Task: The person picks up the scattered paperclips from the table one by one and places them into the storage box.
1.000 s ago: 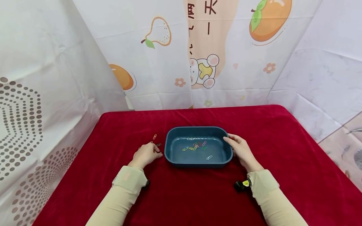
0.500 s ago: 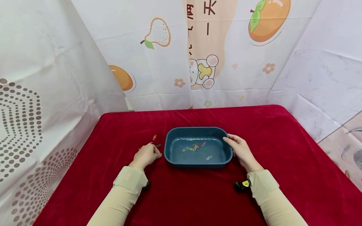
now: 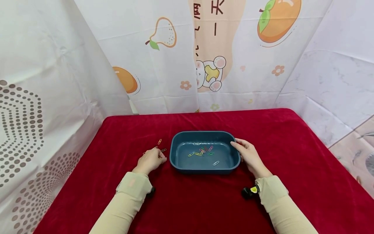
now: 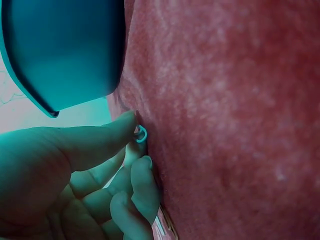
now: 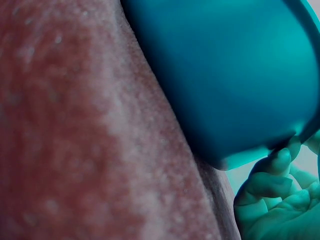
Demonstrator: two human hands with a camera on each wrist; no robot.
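Just left of the blue plastic basin (image 3: 204, 167), my left hand (image 3: 149, 161) pinches a paper clip (image 4: 142, 134) between thumb and forefinger, low over the cloth. Only the clip's looped end shows, in the left wrist view; the rest is hidden by the fingertips. The other fingers are loosely bent. My right hand (image 3: 247, 155) grips the basin's right rim, thumb over the inside and fingers against the outer wall. Within the basin lie several coloured paper clips, among them a white clip (image 3: 216, 163) and a green clip (image 3: 211, 153).
More paper clips lie on the red tablecloth (image 3: 201, 201) by the left hand, including a yellow clip (image 3: 159, 141) and a dark one (image 3: 163, 150); the hand partly covers others. Printed white curtains (image 3: 163, 71) hang behind and beside the table.
My left thumb and forefinger have come together around the paper clip, with the fingertips shifting very slightly left. The right hand and the basin have stayed in place.
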